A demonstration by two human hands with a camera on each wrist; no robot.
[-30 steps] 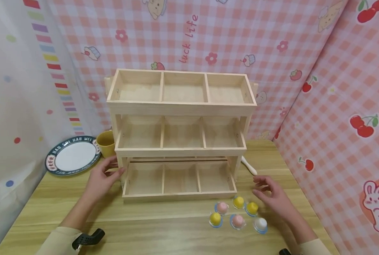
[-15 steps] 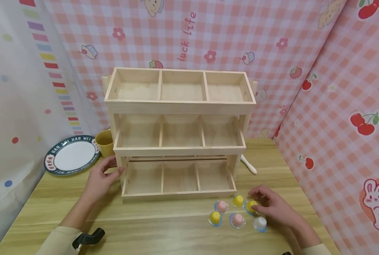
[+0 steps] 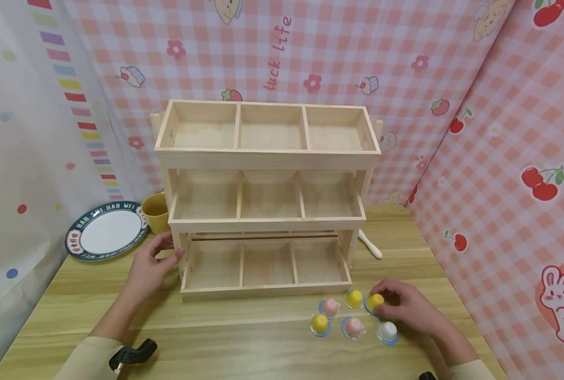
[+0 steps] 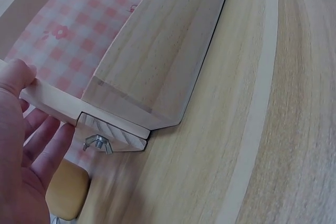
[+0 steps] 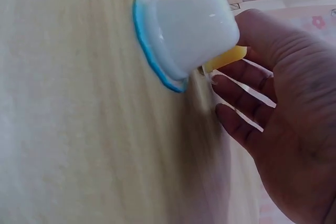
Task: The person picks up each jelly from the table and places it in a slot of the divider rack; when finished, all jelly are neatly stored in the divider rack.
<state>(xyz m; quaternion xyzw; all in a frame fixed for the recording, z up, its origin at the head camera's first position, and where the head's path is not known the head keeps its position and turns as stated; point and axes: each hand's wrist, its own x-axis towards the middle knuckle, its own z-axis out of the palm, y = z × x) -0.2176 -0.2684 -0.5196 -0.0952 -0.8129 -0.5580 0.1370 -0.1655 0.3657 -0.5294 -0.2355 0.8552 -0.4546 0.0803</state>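
A three-tier wooden rack (image 3: 268, 227) stands on the table, each tier split into three compartments. My left hand (image 3: 151, 266) holds its lower left post; the left wrist view has the thumb and fingers (image 4: 50, 145) on either side of the wooden bar (image 4: 55, 100), above a wing nut. At the right, my right hand (image 3: 412, 307) pinches a yellow cup (image 3: 375, 302) between thumb and fingers. In the right wrist view a white cup (image 5: 191, 30) partly hides that yellow cup (image 5: 228, 59). Beside them lie two more yellow cups (image 3: 354, 298) and two pink cups (image 3: 353, 327).
A plate with a dark green rim (image 3: 76, 244) and a yellow mug (image 3: 156, 213) are left of the rack. A white-handled utensil (image 3: 371, 246) lies behind the right hand. Checked cloth covers the back and right walls.
My right hand has moved left and toward the front, from beside the cups to a yellow one, and its fingers have closed round it. My left hand has stayed on the rack.
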